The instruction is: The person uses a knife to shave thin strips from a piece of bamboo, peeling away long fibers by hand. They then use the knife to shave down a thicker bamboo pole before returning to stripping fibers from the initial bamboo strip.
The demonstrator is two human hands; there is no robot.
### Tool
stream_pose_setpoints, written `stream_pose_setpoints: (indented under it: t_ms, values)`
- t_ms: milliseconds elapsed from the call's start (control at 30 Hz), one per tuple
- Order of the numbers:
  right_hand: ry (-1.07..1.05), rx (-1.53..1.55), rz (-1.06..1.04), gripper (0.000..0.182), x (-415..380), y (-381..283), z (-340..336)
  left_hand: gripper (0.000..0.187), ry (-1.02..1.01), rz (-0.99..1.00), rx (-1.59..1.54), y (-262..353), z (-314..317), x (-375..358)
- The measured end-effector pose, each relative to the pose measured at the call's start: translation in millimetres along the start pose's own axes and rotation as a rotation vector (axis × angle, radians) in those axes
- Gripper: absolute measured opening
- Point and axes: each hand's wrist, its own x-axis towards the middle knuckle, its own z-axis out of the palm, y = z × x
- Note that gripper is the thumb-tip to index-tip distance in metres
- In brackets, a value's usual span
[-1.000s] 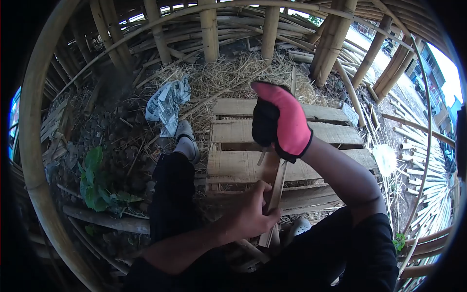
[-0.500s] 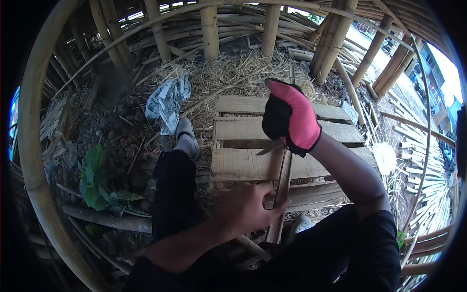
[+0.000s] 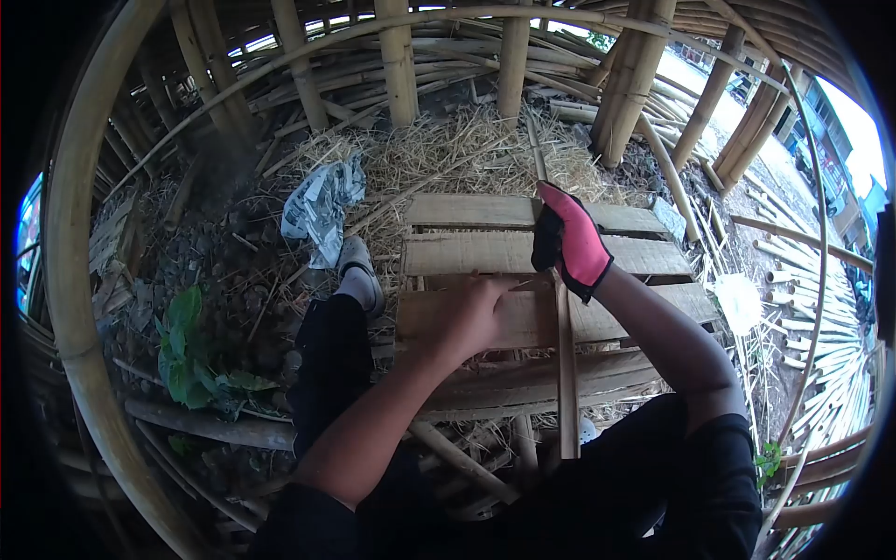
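Observation:
A long split bamboo strip (image 3: 568, 373) slants up over the wooden slats and passes by my right hand (image 3: 571, 238), which wears a pink and black glove. Gloved fingers are closed around the strip and a knife, whose blade (image 3: 534, 279) barely shows at the glove's left edge. My bare left hand (image 3: 478, 313) is off the strip, over the slats, its fingers reaching toward the blade beside the glove. Those fingers are closed together, and I cannot tell what is in them. Beneath both hands lies the slatted wooden platform (image 3: 457, 254).
Bamboo posts (image 3: 399, 70) and stacked poles stand behind dry straw (image 3: 439, 154). A crumpled printed sack (image 3: 322, 210) lies beside my left shoe (image 3: 355, 266). Cut bamboo lengths (image 3: 812, 364) cover the ground at right, and a leafy plant (image 3: 187, 359) grows at left.
My left hand has left the lower strip and moved up toward the glove. My right hand has shifted slightly right and down. The strip's lower end has swung right; less blade shows.

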Motion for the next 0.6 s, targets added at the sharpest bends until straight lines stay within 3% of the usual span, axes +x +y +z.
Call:
stream_pose_setpoints:
  t_ms: [67, 133, 200, 267, 333, 400, 433, 533, 600]
  values:
    - [0.027, -0.020, 0.054, 0.050, 9, 19, -8, 0.028, 0.052, -0.281, -0.071, 22, -22, 0]
    - [0.095, -0.019, -0.037, 0.047, 10, 25, -7, 0.027, 0.166, -0.270, 0.004, 13, -21, -1]
    - [0.087, 0.076, -0.084, 0.046, 18, 30, -18, 0.026, 0.409, -0.246, -0.187, 5, -24, -2]
    - [-0.076, 0.396, 0.016, 0.039, 18, 31, -27, 0.029, 0.395, -0.252, -0.324, 0, -23, -2]
    - [-0.015, 0.378, -0.023, 0.037, 16, 32, -24, 0.032, 0.381, -0.258, -0.461, -1, -23, -2]
    - [0.076, 0.443, 0.127, 0.037, 14, 31, -24, 0.028, 0.386, -0.209, -0.467, 2, -24, -3]
    - [-0.006, 0.382, 0.121, 0.039, 12, 34, -28, 0.028, 0.384, -0.211, -0.471, 4, -25, -3]
    - [0.014, 0.425, 0.134, 0.040, 1, 24, -18, 0.020, 0.292, -0.295, -0.381, 12, -29, -3]
    - [-0.022, 0.432, 0.141, 0.043, 1, 23, -21, 0.015, 0.233, -0.298, -0.660, 16, -28, -3]
